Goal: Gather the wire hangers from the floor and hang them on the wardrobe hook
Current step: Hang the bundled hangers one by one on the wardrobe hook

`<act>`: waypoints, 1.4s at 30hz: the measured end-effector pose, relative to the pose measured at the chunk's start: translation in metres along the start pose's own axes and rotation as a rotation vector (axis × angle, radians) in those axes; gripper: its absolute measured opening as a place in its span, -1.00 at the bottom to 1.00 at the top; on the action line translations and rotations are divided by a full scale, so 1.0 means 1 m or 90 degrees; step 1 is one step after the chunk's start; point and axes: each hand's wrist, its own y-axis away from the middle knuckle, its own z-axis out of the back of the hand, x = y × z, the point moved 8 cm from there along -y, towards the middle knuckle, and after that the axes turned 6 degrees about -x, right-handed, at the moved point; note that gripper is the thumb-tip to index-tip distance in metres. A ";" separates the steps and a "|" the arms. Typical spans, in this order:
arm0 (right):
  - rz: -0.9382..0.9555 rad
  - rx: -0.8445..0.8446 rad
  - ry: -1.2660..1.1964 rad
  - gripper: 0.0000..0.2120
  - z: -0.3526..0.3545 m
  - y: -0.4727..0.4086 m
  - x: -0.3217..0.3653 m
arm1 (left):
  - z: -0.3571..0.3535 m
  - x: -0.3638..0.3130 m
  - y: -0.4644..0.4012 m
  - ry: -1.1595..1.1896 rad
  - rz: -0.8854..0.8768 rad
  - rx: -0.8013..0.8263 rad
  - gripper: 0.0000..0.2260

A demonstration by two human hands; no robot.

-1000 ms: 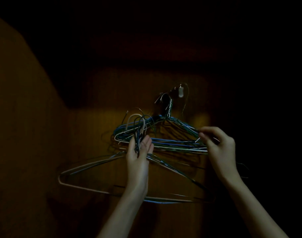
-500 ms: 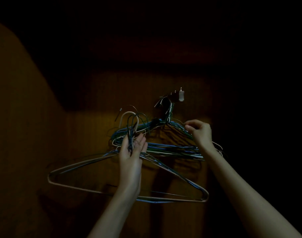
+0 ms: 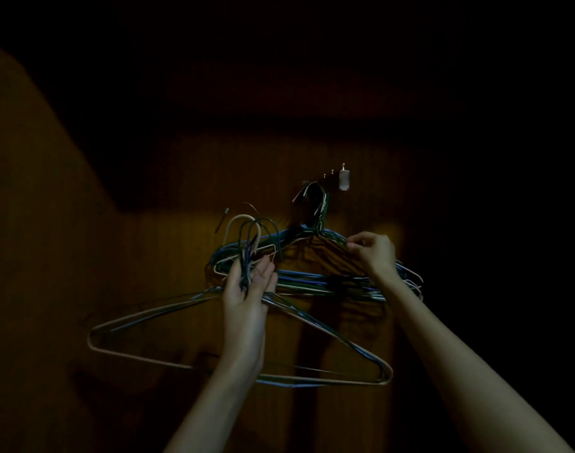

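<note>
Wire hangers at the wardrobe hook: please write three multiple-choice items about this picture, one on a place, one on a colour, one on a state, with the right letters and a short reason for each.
1. Where is the wardrobe hook relative to the right hand?
A. above it
B. below it
C. far to its right

2. What colour is the outermost wire of the held bundle of hangers?
A. bright red
B. pale beige
C. black

3. What is the left hand doing?
A. hanging idle
B. pressing flat on the wardrobe wall
C. holding the necks of the held bundle

Answers: 1 A, the hook sits higher in the picture than the hand. 2 B, the outer triangle looks pale beige. 3 C, the necks run through its fingers.
</note>
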 end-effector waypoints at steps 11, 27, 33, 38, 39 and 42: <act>0.012 -0.021 0.015 -0.87 0.013 0.028 0.009 | 0.000 0.005 0.014 -0.016 0.064 -0.027 -0.56; 0.077 0.325 -0.125 -0.89 -0.018 0.183 0.066 | 0.001 0.001 0.043 0.002 0.055 -0.044 -0.57; 0.052 0.331 -0.153 -0.88 -0.014 0.186 0.061 | 0.004 0.004 0.050 0.007 0.079 -0.035 -0.53; 0.042 0.273 -0.177 -0.81 -0.003 0.181 0.057 | 0.002 0.005 0.055 -0.020 0.075 -0.010 -0.59; 0.040 0.249 -0.173 -0.81 0.001 0.179 0.055 | 0.002 0.006 0.056 -0.022 0.074 -0.011 -0.59; 0.044 0.163 -0.140 -0.86 0.021 0.167 0.050 | 0.007 0.006 0.057 0.012 0.079 -0.036 -0.63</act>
